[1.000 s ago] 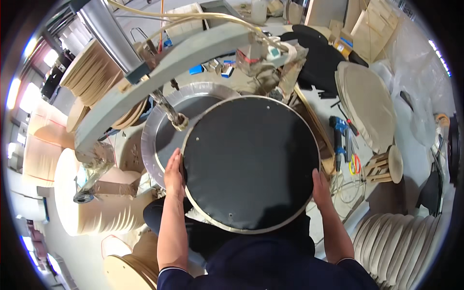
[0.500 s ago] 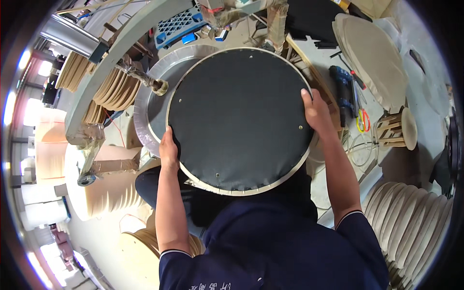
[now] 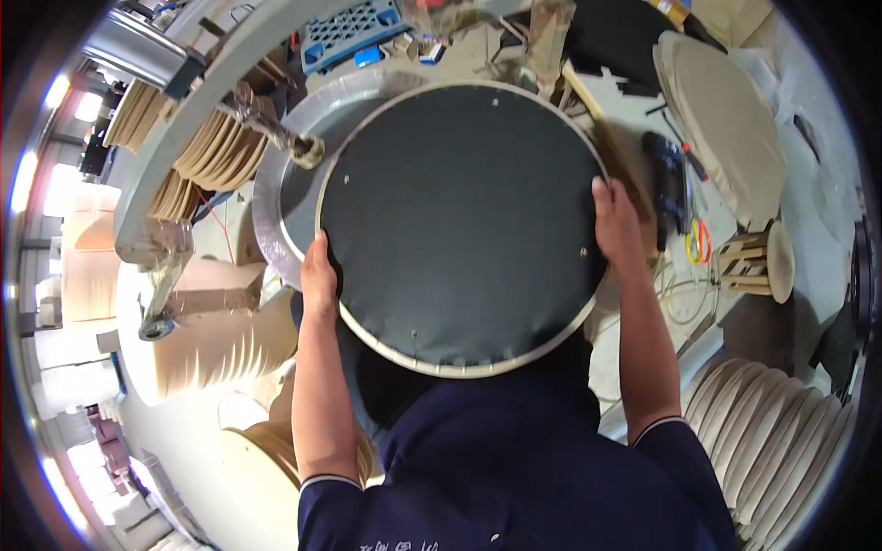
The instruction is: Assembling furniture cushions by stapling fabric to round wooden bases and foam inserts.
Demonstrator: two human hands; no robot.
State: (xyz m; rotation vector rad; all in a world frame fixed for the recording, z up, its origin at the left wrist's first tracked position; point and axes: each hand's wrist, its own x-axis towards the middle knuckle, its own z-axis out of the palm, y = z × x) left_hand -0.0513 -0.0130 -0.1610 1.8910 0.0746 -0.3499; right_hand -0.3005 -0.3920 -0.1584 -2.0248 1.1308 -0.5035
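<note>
Workshop clutter all round: stacked wooden discs (image 3: 207, 151) left, metal tray (image 3: 285, 174) under the black round panel (image 3: 459, 225). Left hand (image 3: 319, 274) and right hand (image 3: 617, 225) grip its opposite edges; machine arm (image 3: 276, 129) crowds upper left.

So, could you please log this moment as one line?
left hand: grips round black fabric-covered disc | right hand: grips opposite edge | under: round grey metal plate

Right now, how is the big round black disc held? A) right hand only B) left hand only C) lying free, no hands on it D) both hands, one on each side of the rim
D: the left hand grips the disc at its left rim and the right hand grips the right rim.
</note>
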